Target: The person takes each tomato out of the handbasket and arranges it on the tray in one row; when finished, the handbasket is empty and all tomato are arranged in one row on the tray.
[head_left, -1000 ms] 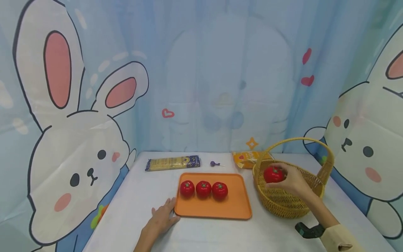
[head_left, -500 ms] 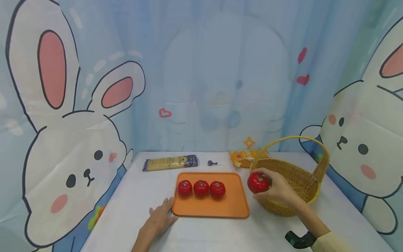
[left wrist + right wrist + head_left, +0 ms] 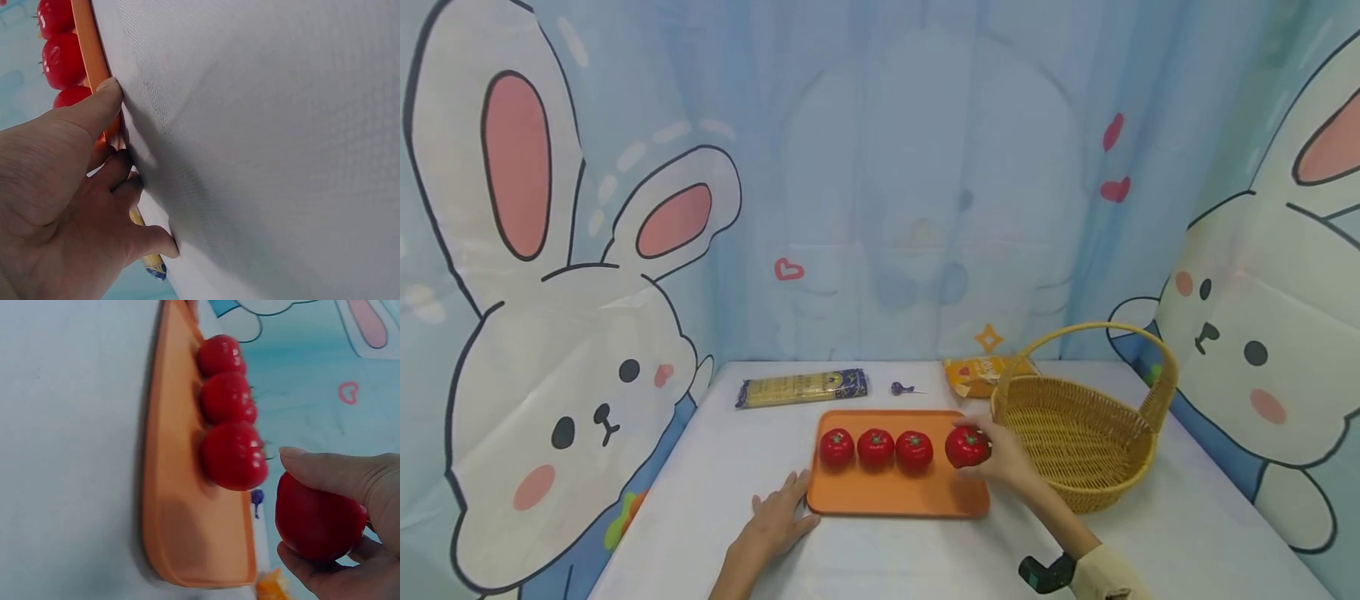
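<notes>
My right hand [image 3: 1003, 457] grips a red tomato [image 3: 967, 447] above the right end of the orange tray [image 3: 887, 498]. In the right wrist view the thumb and fingers curl round that tomato [image 3: 317, 519], which is held clear of the tray's surface. Three more tomatoes, the nearest tomato [image 3: 914, 451] among them, stand in a row on the left and middle of the tray. At the tray's front left corner my left hand [image 3: 777, 521] rests on the white cloth with fingers spread. Its thumb [image 3: 107, 99] touches the tray's rim in the left wrist view.
A yellow wicker basket [image 3: 1086, 454] with a tall handle stands right of the tray, with nothing seen inside. Behind the tray lie a long noodle packet [image 3: 801, 388], a purple lollipop [image 3: 901, 388] and an orange snack bag [image 3: 977, 377]. A printed curtain closes off the back.
My right hand has carried the tomato out of the basket and leftward over the tray's right end. The left hand has stayed at the tray's corner. The head view has shifted slightly.
</notes>
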`<act>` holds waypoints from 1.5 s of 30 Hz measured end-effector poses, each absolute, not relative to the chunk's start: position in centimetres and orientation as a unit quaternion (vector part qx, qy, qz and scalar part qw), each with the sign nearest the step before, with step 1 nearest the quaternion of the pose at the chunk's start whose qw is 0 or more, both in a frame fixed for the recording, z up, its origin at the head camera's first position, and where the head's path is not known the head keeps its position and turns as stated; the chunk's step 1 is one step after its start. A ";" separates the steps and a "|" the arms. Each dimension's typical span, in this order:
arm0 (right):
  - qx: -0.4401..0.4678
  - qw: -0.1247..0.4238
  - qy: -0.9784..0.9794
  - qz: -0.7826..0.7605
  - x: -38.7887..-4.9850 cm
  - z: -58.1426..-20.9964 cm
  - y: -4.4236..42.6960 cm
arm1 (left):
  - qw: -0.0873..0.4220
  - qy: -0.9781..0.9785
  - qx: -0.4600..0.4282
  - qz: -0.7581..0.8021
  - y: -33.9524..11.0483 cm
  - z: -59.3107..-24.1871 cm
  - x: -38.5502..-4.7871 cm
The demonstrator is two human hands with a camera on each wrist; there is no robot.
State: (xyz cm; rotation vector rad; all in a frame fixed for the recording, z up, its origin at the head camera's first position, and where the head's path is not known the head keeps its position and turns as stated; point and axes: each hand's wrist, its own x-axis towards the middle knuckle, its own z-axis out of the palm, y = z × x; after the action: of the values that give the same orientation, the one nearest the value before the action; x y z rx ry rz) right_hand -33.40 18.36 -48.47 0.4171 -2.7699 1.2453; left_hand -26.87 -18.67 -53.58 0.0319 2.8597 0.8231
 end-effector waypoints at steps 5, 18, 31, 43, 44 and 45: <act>0.106 0.039 -0.912 0.395 -34.5 -50.4 17.4 | 0.088 0.957 0.007 0.276 -18.7 -54.1 -27.0; 0.062 0.020 -0.919 0.390 -36.5 -52.7 17.2 | 0.099 0.956 -0.004 0.277 -18.4 -54.0 -27.2; 0.048 0.021 -0.914 0.402 -38.0 -53.7 16.1 | 0.100 0.955 -0.010 0.280 -18.5 -54.0 -27.3; 0.038 0.018 -0.919 0.392 -38.3 -53.8 15.8 | 0.094 0.957 -0.010 0.275 -18.5 -54.2 -27.3; 0.036 0.017 -0.919 0.392 -38.3 -53.8 15.8 | 0.092 0.957 -0.009 0.275 -18.5 -54.1 -27.3; 0.035 0.017 -0.920 0.391 -38.3 -53.9 15.8 | 0.090 0.957 -0.006 0.276 -18.5 -54.1 -27.3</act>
State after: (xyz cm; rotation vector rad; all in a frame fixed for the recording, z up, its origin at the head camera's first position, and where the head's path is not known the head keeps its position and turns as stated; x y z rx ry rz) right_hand -38.26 15.82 -53.87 0.1087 -2.8574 1.2146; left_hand -27.31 -18.53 -54.08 -0.0176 2.8441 0.8216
